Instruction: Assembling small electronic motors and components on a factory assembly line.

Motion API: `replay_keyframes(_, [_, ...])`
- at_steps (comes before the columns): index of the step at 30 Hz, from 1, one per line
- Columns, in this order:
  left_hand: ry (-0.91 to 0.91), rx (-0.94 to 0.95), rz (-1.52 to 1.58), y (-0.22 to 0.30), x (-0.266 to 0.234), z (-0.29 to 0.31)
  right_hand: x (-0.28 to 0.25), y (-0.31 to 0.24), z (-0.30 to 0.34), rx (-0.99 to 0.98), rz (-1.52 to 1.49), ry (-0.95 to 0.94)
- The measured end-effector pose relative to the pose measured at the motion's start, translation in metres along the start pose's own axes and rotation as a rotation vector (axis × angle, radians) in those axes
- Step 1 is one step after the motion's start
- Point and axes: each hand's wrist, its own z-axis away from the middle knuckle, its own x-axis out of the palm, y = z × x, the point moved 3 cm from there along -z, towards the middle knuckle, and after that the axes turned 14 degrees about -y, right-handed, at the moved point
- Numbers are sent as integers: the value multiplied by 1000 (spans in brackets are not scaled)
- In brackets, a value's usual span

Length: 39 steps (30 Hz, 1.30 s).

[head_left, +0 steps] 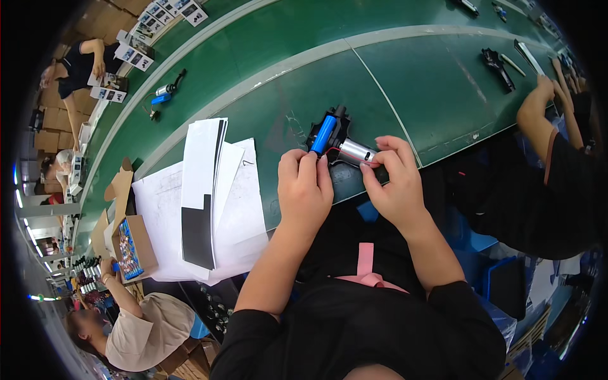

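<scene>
In front of me at the table's near edge lies a black plastic housing half (344, 124). A blue cylindrical battery cell (325, 132) rests on it, and a silver motor (356, 151) sits at its right. My left hand (304, 190) is closed, thumb and fingers pinching at the cell's near end. My right hand (399, 187) is closed at the motor's right end, with thumb and forefinger on a thin red wire (335, 149). That wire runs across between the cell and the motor. My fingertips hide part of it.
White and black sheets (201, 190) lie left on white paper (155, 196). Beyond is a carton of battery cells (130, 247), a co-worker's hand at it. A motor assembly (164, 92) lies on the green belt. Another black housing (498, 68) sits far right near another person's arms.
</scene>
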Motion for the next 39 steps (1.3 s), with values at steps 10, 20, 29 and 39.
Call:
replay_keyframes(10, [-187, 82, -219, 25, -4, 20, -12, -2, 12, 228, 54, 307])
replay_keyframes(20, [-315, 27, -310, 33, 10, 32, -14, 3, 13, 212, -25, 288])
replay_keyframes(29, [-298, 54, -319, 27, 17, 37, -15, 3, 12, 135, -102, 275])
replay_keyframes(39, [-290, 44, -339, 25, 22, 38, -16, 9, 13, 165, -88, 205])
